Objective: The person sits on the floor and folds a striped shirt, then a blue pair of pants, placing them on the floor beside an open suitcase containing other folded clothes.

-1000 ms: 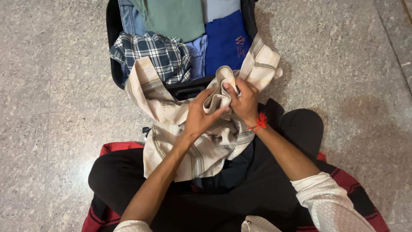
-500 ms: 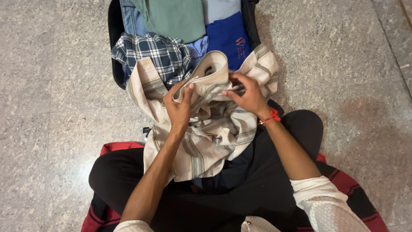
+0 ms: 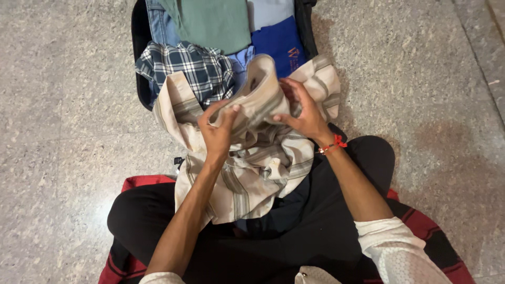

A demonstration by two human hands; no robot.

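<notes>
Left hand (image 3: 218, 131) and right hand (image 3: 301, 110) each clamped on a fold of the beige striped shirt (image 3: 252, 158), held raised over the lap just near of the open suitcase (image 3: 141, 63), so the loose cloth hangs free for handling.
</notes>
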